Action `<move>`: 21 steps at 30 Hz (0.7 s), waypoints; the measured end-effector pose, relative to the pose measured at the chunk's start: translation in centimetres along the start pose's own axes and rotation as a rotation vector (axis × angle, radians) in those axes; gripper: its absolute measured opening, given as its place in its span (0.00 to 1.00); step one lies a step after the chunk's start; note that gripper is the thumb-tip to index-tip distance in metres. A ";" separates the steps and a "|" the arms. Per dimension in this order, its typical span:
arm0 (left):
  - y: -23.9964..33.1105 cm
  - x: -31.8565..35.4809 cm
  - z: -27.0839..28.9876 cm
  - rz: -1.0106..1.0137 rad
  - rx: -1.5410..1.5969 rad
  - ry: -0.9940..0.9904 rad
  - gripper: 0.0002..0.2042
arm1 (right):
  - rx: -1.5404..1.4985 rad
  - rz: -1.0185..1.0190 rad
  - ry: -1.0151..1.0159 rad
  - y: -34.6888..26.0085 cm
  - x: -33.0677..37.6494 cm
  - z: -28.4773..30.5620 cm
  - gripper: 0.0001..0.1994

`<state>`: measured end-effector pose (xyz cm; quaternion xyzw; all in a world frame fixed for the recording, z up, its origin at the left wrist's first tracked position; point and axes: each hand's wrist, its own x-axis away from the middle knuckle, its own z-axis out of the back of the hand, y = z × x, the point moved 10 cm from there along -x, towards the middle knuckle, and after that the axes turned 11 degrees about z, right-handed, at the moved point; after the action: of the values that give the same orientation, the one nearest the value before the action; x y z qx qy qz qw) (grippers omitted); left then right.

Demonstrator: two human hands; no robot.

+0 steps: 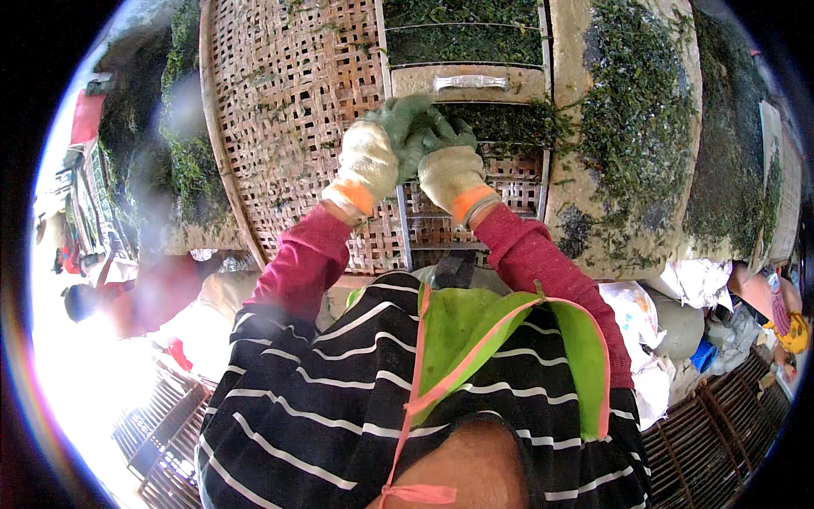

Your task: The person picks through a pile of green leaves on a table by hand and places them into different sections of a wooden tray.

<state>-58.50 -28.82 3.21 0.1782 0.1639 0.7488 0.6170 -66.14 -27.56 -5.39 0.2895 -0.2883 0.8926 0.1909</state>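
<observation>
Head view: one woven slat tray (297, 102), square-holed; near its right edge, one slim metal frame (404, 225), one shiny handle (471, 83), matted dark-green shreds (466, 42). Two gloved hands, left (381, 136) and right (448, 157), bunched over frame's left rail; grip: cannot tell.

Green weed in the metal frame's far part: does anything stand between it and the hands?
Yes: the beige crosspiece, bearing a metal handle, spans the metal frame between the far green weed and the left hand and right hand.
</observation>
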 end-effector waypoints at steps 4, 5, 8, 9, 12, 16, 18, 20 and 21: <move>0.1 3.6 4.7 -0.008 0.643 0.501 0.22 | 0.365 0.035 0.582 0.1 -2.3 -1.4 0.11; -0.3 4.6 5.0 -0.069 0.526 0.534 0.31 | 0.334 0.084 0.675 0.1 -1.9 -1.2 0.10; 0.4 4.7 1.7 -0.197 -0.065 0.410 0.34 | 0.312 0.027 0.423 0.7 -2.1 -0.9 0.11; 0.4 4.5 0.4 -0.204 -0.157 0.319 0.34 | 0.327 -0.119 0.063 1.1 -1.9 -1.5 0.25; -1.5 3.7 -1.8 -0.150 -0.370 0.302 0.33 | 0.074 -0.024 0.403 -0.1 2.8 3.1 0.25; -3.6 3.0 -2.9 -0.108 -0.264 0.289 0.31 | 0.004 0.035 1.193 4.3 10.1 3.9 0.23; -7.3 3.1 -3.5 0.023 -0.034 0.339 0.30 | -0.146 0.047 1.280 5.5 10.5 3.7 0.20; -7.2 2.6 -2.7 0.151 0.065 0.437 0.31 | 0.067 0.029 1.313 3.4 12.5 5.5 0.20; -7.7 2.0 -3.0 0.134 -0.004 0.507 0.32 | 0.175 0.057 1.225 1.4 11.8 6.1 0.21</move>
<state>-53.61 -25.46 -2.86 -0.0059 0.2998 0.8089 0.5057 -73.33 -30.41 5.49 -0.2688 -0.0597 0.9217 0.2733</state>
